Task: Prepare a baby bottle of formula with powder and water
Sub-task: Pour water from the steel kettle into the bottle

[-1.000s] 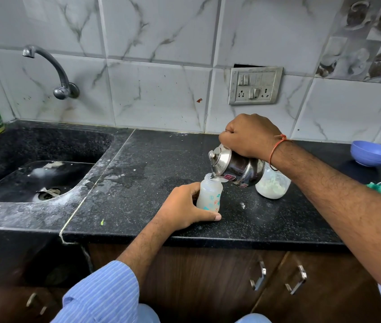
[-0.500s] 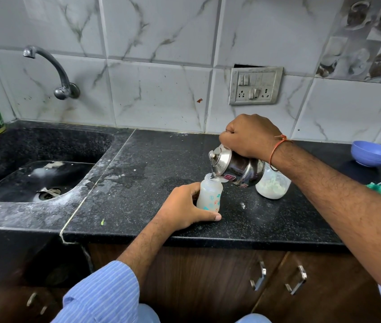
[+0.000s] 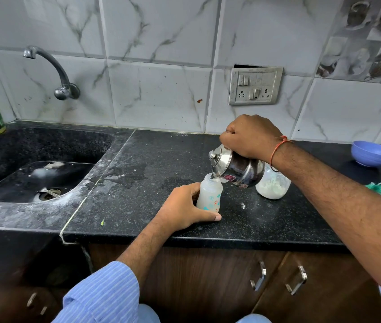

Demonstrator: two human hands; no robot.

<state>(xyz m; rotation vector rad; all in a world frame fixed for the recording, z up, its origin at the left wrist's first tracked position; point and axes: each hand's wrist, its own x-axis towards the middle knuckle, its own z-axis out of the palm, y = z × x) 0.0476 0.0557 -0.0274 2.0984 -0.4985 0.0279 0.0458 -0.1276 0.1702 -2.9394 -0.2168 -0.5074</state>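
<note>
Nothing has visibly moved since a second ago: the left hand [image 3: 185, 209] still curls round the baby bottle [image 3: 209, 194] standing on the black counter [image 3: 138, 183], and the right hand [image 3: 250, 138] grips the tilted steel kettle [image 3: 236, 170], spout at the bottle's mouth (any stream is too small to make out). Behind, the powder jar [image 3: 274, 186] is half hidden. Farther off, the blue bowl [image 3: 375, 153], sink [image 3: 33, 178], tap [image 3: 52, 68] and tiled wall [image 3: 161, 89].

The left hand [image 3: 185, 207] rests low with fingers and thumb curled in a grip, its forearm bare below a rolled striped sleeve, while the right hand [image 3: 251, 138] is fisted higher, knuckles up, wrist bent downward.
</note>
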